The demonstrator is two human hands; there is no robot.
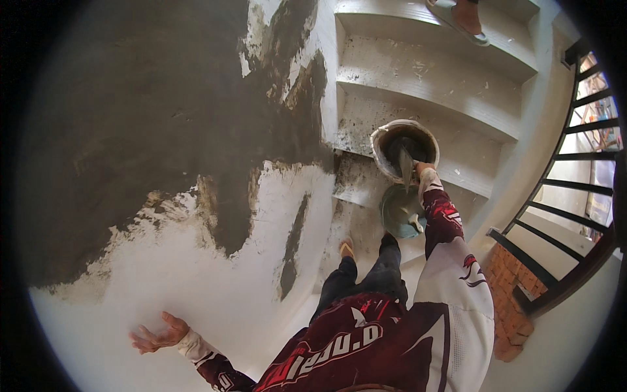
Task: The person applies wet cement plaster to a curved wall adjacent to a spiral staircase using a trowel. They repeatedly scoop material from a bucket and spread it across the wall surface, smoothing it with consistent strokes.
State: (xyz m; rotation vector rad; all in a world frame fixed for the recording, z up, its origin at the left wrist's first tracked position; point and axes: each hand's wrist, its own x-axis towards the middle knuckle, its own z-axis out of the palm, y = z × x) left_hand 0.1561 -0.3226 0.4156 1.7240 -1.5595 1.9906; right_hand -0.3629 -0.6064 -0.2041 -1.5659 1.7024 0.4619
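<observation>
My left hand (159,333) is open beside the unplastered white part of the wall (215,300), fingers spread and nothing in them. My right hand (424,168) is closed round the mostly hidden handle of a trowel. The trowel's grey metal blade (405,164) reaches over the near side of a round, cement-smeared bucket (380,159). Dark wet mix (394,147) shows inside the bucket, which stands on the stairs. Close to it, nearer my legs, is a greenish tub (393,210) with a pale object at its edge that I cannot make out.
Grey plaster (150,124) covers much of the wall at left, with a ragged edge. White, splattered stair steps (418,62) run upward. Another person's sandalled foot (465,19) is on an upper step. At right are a black railing (581,186) and stacked bricks (511,300).
</observation>
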